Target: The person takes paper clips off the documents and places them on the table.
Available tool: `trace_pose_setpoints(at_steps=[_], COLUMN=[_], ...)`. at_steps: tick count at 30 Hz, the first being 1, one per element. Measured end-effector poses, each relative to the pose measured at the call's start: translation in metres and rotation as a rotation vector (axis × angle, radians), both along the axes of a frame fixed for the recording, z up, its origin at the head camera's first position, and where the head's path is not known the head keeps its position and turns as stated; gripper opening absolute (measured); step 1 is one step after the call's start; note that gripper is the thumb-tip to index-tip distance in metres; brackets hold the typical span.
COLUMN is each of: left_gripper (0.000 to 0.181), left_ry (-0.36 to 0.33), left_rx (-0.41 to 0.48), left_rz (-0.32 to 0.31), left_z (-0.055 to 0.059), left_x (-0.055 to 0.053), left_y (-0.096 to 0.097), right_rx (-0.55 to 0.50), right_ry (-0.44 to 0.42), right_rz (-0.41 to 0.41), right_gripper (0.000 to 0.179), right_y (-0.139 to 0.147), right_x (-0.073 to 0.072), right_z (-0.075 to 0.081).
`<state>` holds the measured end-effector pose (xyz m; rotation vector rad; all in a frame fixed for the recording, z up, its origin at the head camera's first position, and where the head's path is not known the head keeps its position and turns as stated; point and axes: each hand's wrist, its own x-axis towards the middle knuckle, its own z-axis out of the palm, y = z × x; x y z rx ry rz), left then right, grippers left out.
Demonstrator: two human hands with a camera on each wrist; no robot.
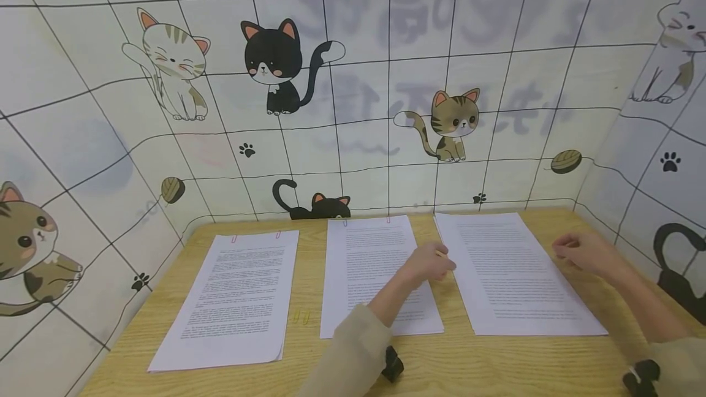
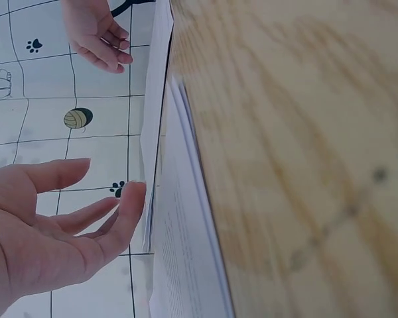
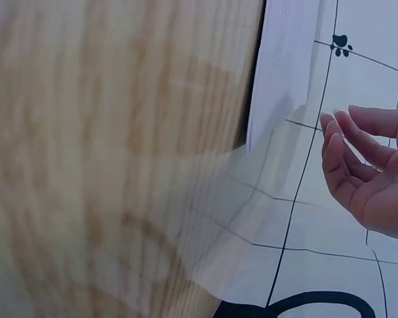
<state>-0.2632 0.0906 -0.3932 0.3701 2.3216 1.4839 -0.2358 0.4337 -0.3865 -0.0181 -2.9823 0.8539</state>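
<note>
Three stacks of printed paper lie side by side on the wooden table. Over the gap between the middle stack and the right stack hovers my left hand. Its fingers are loosely bent in the left wrist view, thumb apart, with nothing between them. My right hand is raised just beyond the right stack's right edge. In the right wrist view that hand's fingertips come close to the thumb, and no object shows among them. No clip shows on the right stack's top edge.
The left stack carries a reddish paper clip and another on its top edge; the middle stack has two as well. Two yellow paper clips lie on the wooden table. A cat-patterned wall covering rises behind and at both sides.
</note>
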Motion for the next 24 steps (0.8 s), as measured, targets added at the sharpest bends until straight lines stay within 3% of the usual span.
trace_pose_setpoints(at_steps=[6,12,24], left_gripper=[0.039,0.039,0.039], left_ry=[-0.001,0.012,0.075], left_rx=[0.116,0.172,0.123], left_rz=[0.001,-0.018,0.011], left_z=[-0.001,-0.001,0.001], left_x=[-0.001,-0.002,-0.001], left_y=[-0.010,-0.019,-0.040], right_rx=[0.006,-0.074,-0.129], right_ry=[0.027,0.034,0.069], right_rz=[0.022,0.029,0.082], right_gripper=[0.034,0.034,0.039], right_y=[-0.014,-0.031,-0.070], right_x=[0.000,-0.003,-0.004], right_z=[0.006,0.007,0.016])
